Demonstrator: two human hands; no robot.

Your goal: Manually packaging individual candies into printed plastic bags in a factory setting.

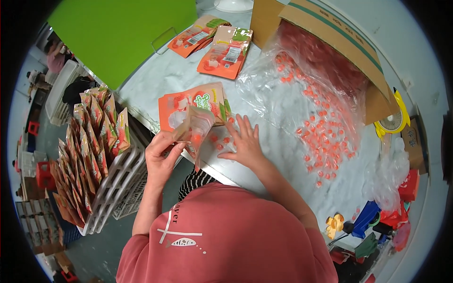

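My left hand (163,155) pinches the edge of a stand-up pouch (197,134) near the table's front edge. The pouch's mouth gapes, and a few small red wrapped candies show through its clear part. My right hand (246,144) rests palm down with fingers spread. Beside its fingertips and thumb are several small red candies (220,143) on the table. Just beyond the held pouch lie flat orange and tan pouches (172,101), partly hidden by it.
Loose red candies (325,137) spill from a clear plastic bag in a cardboard box (377,70). Two pouch stacks (224,54) lie at the back. A white crate (113,188) packed with upright pouches (89,151) stands left. A yellow scale (398,115) and a blue tool (367,219) sit right.
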